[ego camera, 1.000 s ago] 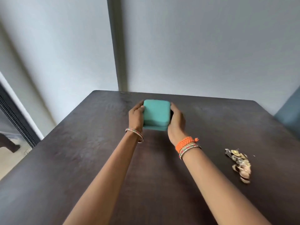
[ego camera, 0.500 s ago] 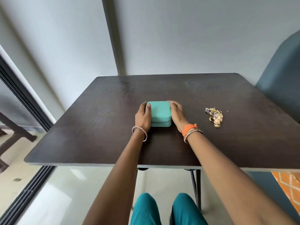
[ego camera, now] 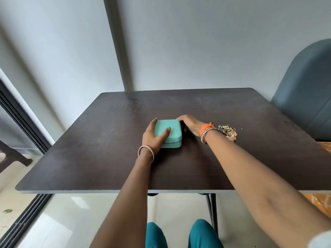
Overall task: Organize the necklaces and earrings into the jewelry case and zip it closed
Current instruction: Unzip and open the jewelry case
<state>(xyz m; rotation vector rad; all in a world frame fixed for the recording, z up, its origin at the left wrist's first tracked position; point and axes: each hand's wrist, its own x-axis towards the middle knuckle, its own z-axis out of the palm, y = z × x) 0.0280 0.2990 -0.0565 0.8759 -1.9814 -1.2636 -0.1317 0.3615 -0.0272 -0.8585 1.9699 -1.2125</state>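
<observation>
A small teal jewelry case [ego camera: 172, 130] lies zipped shut on the dark table [ego camera: 107, 158]. My left hand [ego camera: 155, 138] grips its left side, thumb resting on the lid. My right hand [ego camera: 189, 123] reaches around the case's far right corner, fingers curled at the back edge; whether they pinch the zipper pull is hidden. A tangled heap of gold jewelry [ego camera: 228, 132] lies on the table just right of my right wrist.
A blue padded chair [ego camera: 304, 97] stands at the table's right side. A grey wall is behind the table. A sliding door track [ego camera: 23, 122] runs along the left. My knees show below the table's near edge.
The view has pulled back and tilted down. My left thumb has come onto the lid. My right hand has slid from the case's right side to its far right corner.
</observation>
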